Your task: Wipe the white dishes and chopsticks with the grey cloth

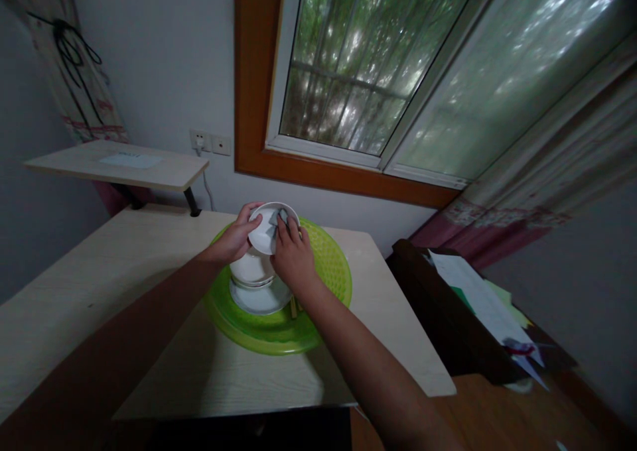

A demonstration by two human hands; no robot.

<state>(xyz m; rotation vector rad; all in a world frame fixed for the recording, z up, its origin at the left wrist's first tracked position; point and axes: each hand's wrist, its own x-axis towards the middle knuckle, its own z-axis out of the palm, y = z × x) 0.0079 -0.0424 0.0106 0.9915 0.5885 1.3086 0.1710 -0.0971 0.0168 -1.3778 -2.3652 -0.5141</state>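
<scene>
Over the green basket (328, 255), the left hand (237, 237) clamps a white bowl (262, 237) between its fingers; the right hand (297, 260) pinches a grey cloth (274, 219) inside. A slack grip could drop it onto the stacked dishes (261, 298).

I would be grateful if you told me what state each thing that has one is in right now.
White bowl: tilted, held in the left hand.
Grey cloth: bunched, inside the bowl under the right hand.
Lower bowls: stacked upright.
Green tray: flat on the table, loaded.
Left curtain: gathered, tied with cord.
White plug: in its socket.
Window: open or shut, cannot tell.
</scene>
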